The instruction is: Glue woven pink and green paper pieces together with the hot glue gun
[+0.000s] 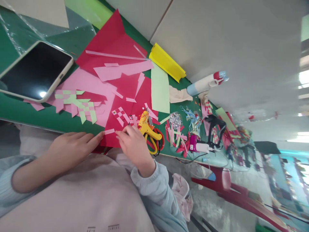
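Note:
A short pink paper strip (109,131) lies at the near edge of a red paper sheet (109,140). My left hand (74,145) is stretched out, its index fingertip at the strip's left end. From the other side, the fingertips of my right hand (132,141) come close to its right end; its fingers are slightly bent and apart, and whether they touch it I cannot tell. Just beyond are small red-and-pink woven paper pieces (120,115). Beside my right hand lie a yellow hot glue gun (148,127) and scissors with red and yellow handles (162,141).
A phone (36,71) rests at the left by green-and-pink woven pieces (79,102). Behind are pink strips (123,69), a light green sheet (160,88) and a yellow folded piece (167,62). Paper scraps (178,138), a bottle (205,83) and cables crowd the right side.

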`<state>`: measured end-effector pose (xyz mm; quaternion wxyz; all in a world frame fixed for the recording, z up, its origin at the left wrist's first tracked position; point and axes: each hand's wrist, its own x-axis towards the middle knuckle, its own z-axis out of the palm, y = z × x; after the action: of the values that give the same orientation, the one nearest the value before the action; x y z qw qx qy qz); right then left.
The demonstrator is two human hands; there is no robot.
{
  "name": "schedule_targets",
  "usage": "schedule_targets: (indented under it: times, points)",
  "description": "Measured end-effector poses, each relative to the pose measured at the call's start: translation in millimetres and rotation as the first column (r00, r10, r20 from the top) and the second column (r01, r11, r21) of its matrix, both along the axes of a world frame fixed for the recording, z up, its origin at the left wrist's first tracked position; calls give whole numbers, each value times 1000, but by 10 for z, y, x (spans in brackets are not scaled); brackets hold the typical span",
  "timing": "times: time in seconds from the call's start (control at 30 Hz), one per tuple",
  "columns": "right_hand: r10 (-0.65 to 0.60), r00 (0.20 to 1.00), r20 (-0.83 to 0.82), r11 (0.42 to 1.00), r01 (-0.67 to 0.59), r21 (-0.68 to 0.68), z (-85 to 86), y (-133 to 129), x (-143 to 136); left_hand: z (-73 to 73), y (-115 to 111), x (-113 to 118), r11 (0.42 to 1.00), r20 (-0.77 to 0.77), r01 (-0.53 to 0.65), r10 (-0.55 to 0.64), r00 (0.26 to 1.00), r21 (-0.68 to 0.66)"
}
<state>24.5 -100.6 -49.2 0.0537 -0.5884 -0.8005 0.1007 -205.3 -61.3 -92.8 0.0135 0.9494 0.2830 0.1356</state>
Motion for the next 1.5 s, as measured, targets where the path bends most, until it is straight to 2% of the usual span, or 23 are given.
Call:
schedule_targets:
  times: [0.27, 0.33, 0.53, 0.63, 0.77, 0.97, 1.2, 1.27, 1.37, 1.43, 1.5]
  points:
    - [5, 999, -45, 1000, -6, -12, -47, -138, 24, 12, -68, -10, 981, 77, 148, -159, 984, 129]
    - [4, 999, -43, 1000, -5, -30, -59, -143, 17, 10, -63, -12, 978, 70, 156, -166, 984, 136]
    - [-6, 997, -82, 1000, 4, -24, -88, -168, 35, -54, -46, -25, 994, 41, 107, -108, 993, 23]
    - [-52, 986, -161, 999, 54, 5, -95, -178, 32, -57, -45, -6, 996, 114, 71, -78, 990, 62]
    - [-83, 956, -283, 992, 107, 71, -44, -132, -37, 1, -19, 1, 994, 229, -51, 27, 973, 100]
    - [-78, 921, -382, 989, 119, 84, 74, 30, -197, 154, 127, -88, 992, 357, -108, 78, 931, 66]
    - [-102, 853, -512, 987, 149, 53, 165, 231, -403, 208, 258, -277, 981, 382, -193, 188, 905, -27]
    - [-179, 829, -529, 978, 209, -4, 185, 314, -457, 188, 300, -352, 958, 368, -285, 276, 888, -33]
    - [-365, 778, -512, 931, 312, -189, 209, 461, -522, 143, 408, -455, 927, 302, -374, 350, 887, 27]
    - [-461, 740, -490, 886, 348, -307, 219, 558, -553, 108, 503, -501, 945, 244, -316, 289, 926, 81]
    - [-520, 703, -485, 850, 368, -378, 222, 640, -573, 71, 595, -527, 972, 214, -204, 176, 961, 115]
